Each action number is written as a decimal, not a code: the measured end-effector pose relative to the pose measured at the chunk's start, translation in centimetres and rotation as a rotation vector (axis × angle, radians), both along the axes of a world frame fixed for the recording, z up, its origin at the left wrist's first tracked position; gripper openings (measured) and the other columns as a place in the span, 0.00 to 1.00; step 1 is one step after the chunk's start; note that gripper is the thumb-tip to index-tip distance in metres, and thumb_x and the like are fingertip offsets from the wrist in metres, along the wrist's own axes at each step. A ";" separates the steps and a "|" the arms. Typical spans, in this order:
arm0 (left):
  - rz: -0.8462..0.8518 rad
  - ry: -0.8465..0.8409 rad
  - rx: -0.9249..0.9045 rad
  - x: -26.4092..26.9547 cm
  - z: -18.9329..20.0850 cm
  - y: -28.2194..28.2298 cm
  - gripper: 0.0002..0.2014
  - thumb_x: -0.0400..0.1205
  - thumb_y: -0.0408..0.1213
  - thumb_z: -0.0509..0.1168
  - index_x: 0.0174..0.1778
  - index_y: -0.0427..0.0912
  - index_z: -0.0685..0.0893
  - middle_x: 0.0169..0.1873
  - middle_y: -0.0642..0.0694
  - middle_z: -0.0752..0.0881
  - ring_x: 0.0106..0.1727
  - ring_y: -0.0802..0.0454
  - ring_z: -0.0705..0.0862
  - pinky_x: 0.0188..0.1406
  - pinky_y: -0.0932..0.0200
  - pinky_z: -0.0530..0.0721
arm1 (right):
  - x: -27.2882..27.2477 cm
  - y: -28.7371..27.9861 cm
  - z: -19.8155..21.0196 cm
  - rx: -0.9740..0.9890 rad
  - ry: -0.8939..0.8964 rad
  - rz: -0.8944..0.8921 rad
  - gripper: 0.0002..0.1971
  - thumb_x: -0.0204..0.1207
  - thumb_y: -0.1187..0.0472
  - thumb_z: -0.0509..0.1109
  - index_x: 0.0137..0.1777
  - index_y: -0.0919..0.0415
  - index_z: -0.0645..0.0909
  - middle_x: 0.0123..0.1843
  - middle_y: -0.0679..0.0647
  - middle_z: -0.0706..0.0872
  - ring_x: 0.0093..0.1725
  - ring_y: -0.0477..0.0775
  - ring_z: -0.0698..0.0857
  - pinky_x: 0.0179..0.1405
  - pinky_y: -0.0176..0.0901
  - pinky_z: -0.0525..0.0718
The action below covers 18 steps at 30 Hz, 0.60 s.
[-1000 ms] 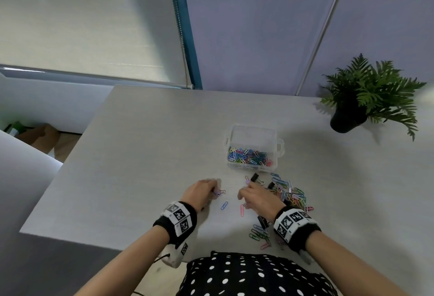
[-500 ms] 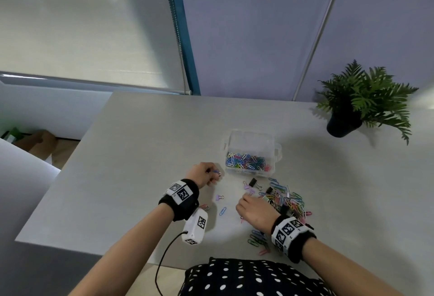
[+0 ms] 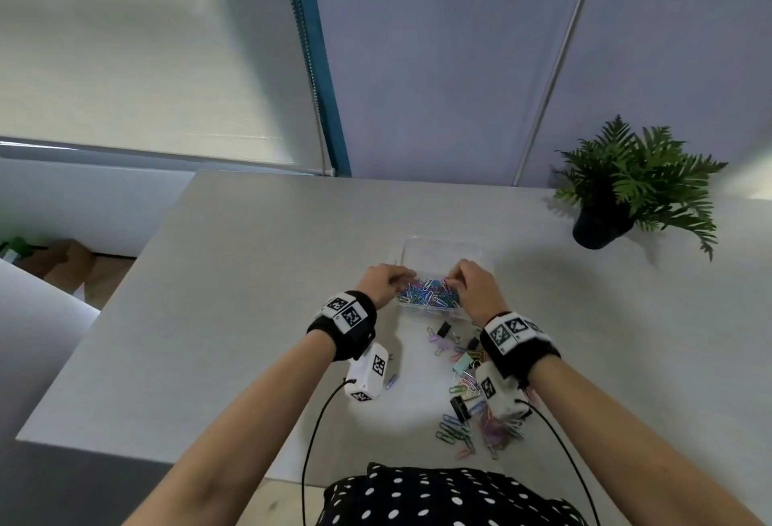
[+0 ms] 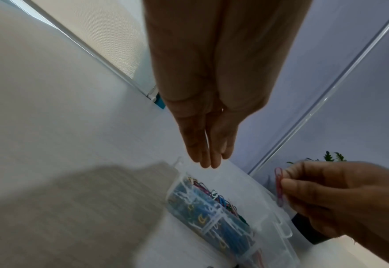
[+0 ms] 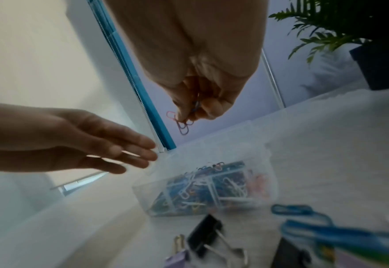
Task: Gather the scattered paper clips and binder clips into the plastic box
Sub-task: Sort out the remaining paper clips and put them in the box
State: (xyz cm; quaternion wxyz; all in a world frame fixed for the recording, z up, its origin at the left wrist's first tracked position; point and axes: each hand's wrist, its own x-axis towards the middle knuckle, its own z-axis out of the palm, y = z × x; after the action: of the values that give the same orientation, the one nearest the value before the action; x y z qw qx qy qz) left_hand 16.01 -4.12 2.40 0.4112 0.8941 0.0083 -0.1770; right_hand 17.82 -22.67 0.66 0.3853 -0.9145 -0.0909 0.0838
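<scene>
right hand (image 5: 196, 101) grip pinches paper clips (image 5: 180, 123) over plastic box (image 3: 443, 250); left hand (image 4: 207, 141) fingers straight

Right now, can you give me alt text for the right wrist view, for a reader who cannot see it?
The right hand pinches a few pink and purple paper clips above the open plastic box, already partly filled with colourful clips. The left hand reaches in, fingers straight, holding nothing. A black binder clip lies on the table nearer the camera.

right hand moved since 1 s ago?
Yes. The right hand went from the loose clips forward to above the plastic box, pinching paper clips.
</scene>
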 end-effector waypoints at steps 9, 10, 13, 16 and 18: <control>0.038 0.073 0.293 -8.3 -3.9 7.6 0.13 0.74 0.20 0.60 0.44 0.38 0.87 0.42 0.46 0.86 0.44 0.48 0.85 0.50 0.61 0.81 | -2.5 2.2 -1.5 -0.323 -0.220 0.399 0.14 0.72 0.76 0.64 0.55 0.65 0.79 0.55 0.58 0.81 0.56 0.57 0.78 0.55 0.46 0.80; -0.002 0.091 0.346 -9.1 -4.3 7.9 0.12 0.75 0.23 0.61 0.45 0.40 0.86 0.44 0.47 0.86 0.48 0.48 0.84 0.53 0.60 0.80 | -3.8 2.9 -1.7 -0.297 -0.235 0.497 0.14 0.72 0.76 0.64 0.55 0.64 0.79 0.56 0.58 0.81 0.56 0.56 0.78 0.55 0.44 0.80; -0.053 0.091 0.373 -10.8 -4.5 7.7 0.09 0.76 0.27 0.62 0.43 0.45 0.83 0.44 0.50 0.83 0.47 0.50 0.83 0.48 0.66 0.76 | -7.6 4.8 -2.3 -0.329 -0.188 0.751 0.10 0.77 0.67 0.65 0.56 0.63 0.79 0.57 0.58 0.81 0.56 0.56 0.78 0.49 0.41 0.76; -0.097 0.067 0.403 -11.5 -4.7 6.6 0.07 0.76 0.31 0.63 0.40 0.49 0.80 0.41 0.52 0.80 0.44 0.53 0.80 0.39 0.70 0.72 | -9.1 5.5 -3.3 -0.474 -0.168 0.844 0.10 0.74 0.68 0.68 0.55 0.63 0.77 0.55 0.60 0.80 0.56 0.59 0.76 0.40 0.50 0.77; -0.115 0.051 0.442 -11.7 -5.0 5.9 0.05 0.77 0.33 0.63 0.40 0.47 0.82 0.43 0.51 0.80 0.47 0.50 0.81 0.44 0.63 0.75 | -9.4 5.4 -3.8 -0.484 -0.159 0.861 0.13 0.64 0.70 0.76 0.45 0.62 0.77 0.45 0.58 0.82 0.48 0.59 0.80 0.29 0.45 0.73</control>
State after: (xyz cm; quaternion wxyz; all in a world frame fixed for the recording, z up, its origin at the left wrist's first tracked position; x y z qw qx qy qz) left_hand 4.31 1.77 -2.63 0.1941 0.9567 0.0064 -0.2168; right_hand 8.46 -17.31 -3.14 0.0845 -0.8607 -0.4672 0.1838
